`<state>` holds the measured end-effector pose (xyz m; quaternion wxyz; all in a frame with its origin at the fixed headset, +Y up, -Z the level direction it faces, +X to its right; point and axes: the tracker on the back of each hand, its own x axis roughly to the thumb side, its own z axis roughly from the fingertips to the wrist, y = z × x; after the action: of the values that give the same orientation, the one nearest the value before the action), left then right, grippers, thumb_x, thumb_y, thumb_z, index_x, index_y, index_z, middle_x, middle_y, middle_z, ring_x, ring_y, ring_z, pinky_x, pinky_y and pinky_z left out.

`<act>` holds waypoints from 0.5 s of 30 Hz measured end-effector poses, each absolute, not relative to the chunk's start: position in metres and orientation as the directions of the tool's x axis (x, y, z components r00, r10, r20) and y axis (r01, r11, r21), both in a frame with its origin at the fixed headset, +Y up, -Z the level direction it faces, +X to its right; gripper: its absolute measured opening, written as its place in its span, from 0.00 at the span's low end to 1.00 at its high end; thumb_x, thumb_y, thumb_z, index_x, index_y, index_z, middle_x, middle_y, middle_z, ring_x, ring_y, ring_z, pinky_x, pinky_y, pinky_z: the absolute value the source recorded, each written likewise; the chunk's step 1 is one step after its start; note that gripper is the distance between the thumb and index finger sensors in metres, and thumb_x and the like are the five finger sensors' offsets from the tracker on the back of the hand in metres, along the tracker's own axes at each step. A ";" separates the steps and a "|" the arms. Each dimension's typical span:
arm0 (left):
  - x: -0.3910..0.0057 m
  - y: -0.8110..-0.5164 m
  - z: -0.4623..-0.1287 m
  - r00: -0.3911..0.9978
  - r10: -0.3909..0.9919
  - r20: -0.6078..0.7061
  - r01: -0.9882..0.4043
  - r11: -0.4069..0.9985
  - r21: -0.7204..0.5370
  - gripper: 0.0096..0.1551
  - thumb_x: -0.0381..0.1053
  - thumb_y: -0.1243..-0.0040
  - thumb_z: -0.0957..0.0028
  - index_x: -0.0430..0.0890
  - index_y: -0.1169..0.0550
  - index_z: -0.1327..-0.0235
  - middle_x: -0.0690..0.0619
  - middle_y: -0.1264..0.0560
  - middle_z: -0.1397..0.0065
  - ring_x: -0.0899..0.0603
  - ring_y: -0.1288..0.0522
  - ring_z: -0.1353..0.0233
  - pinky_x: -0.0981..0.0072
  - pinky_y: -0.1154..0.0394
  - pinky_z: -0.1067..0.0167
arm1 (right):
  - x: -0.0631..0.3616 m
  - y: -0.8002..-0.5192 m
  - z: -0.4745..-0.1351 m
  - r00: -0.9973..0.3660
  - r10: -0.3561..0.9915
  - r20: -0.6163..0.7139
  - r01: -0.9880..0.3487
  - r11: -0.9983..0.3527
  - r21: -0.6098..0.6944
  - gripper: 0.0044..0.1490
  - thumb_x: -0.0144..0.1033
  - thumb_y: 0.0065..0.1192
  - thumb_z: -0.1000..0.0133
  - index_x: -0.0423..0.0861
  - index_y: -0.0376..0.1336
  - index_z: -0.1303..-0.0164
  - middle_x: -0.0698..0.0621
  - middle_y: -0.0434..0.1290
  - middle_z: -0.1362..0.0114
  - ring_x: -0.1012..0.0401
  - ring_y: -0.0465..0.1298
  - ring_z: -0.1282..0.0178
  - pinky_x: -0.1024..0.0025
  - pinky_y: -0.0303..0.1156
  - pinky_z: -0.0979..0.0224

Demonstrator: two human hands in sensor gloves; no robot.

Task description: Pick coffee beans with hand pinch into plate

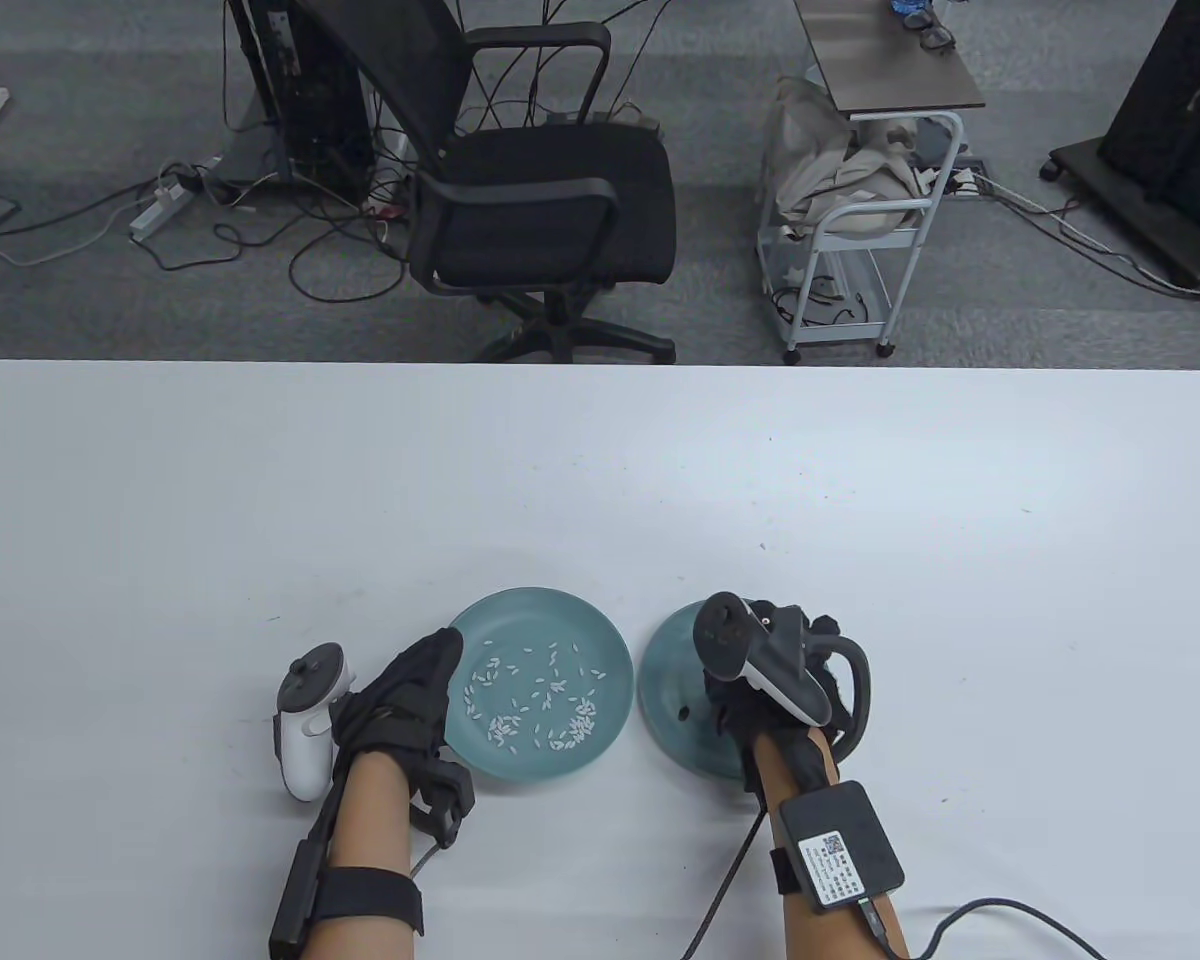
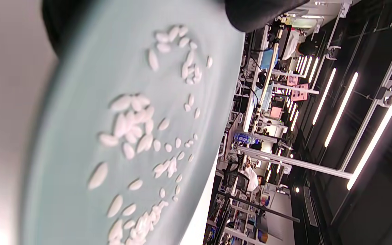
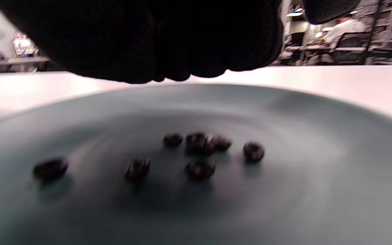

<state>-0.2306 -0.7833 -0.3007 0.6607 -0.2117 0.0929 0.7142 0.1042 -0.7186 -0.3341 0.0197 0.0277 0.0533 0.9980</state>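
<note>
Two teal plates sit side by side near the table's front edge. The left plate point(image 1: 600, 740) point(image 2: 80, 102) holds several white grains point(image 1: 540, 700) point(image 2: 131, 129). On the right plate point(image 1: 665, 650) point(image 3: 318, 153) lie several dark coffee beans point(image 3: 199, 143), only one bean point(image 1: 683, 713) showing from above. My left hand point(image 1: 415, 690) lies with straight fingers against the left plate's left rim. My right hand point(image 1: 735, 715) point(image 3: 168, 76) hovers low over the right plate. Its fingertips are bunched in a pinch, with what looks like a small dark bean between them.
The white table point(image 1: 600, 480) stretches wide beyond and beside both plates. Behind its far edge stand a black office chair point(image 1: 540, 190) and a white cart point(image 1: 860, 230). A white tracker point(image 1: 305, 720) sticks out left of my left hand.
</note>
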 end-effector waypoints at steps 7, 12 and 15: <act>-0.232 -0.784 -0.300 -0.059 0.903 -0.425 -0.983 -0.128 -0.136 0.31 0.56 0.55 0.25 0.40 0.35 0.16 0.39 0.20 0.34 0.38 0.16 0.43 0.50 0.16 0.49 | 0.074 -0.730 -0.334 -0.981 -0.125 0.151 0.144 -0.981 0.127 0.21 0.42 0.69 0.46 0.47 0.70 0.45 0.46 0.70 0.31 0.46 0.72 0.37 0.29 0.57 0.25; -0.231 -0.784 -0.299 -0.049 0.904 -0.424 -0.986 -0.113 -0.126 0.31 0.56 0.56 0.25 0.40 0.36 0.16 0.39 0.20 0.34 0.38 0.16 0.44 0.50 0.16 0.49 | 0.060 -0.735 -0.330 -0.935 -0.301 0.187 0.324 -0.940 0.105 0.20 0.42 0.68 0.45 0.50 0.71 0.44 0.47 0.69 0.29 0.46 0.72 0.35 0.28 0.56 0.24; -0.232 -0.784 -0.298 -0.050 0.901 -0.430 -0.989 -0.104 -0.104 0.31 0.56 0.55 0.25 0.40 0.36 0.16 0.39 0.20 0.35 0.38 0.16 0.44 0.50 0.16 0.49 | 0.057 -0.738 -0.331 -0.929 -0.322 0.185 0.348 -0.928 0.131 0.19 0.42 0.68 0.44 0.52 0.71 0.44 0.47 0.69 0.29 0.47 0.72 0.35 0.29 0.56 0.24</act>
<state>-0.2322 -0.7841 -0.2979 0.6601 -0.1986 0.1106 0.7160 0.0567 -0.7383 -0.3307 -0.1712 0.0802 0.0811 0.9786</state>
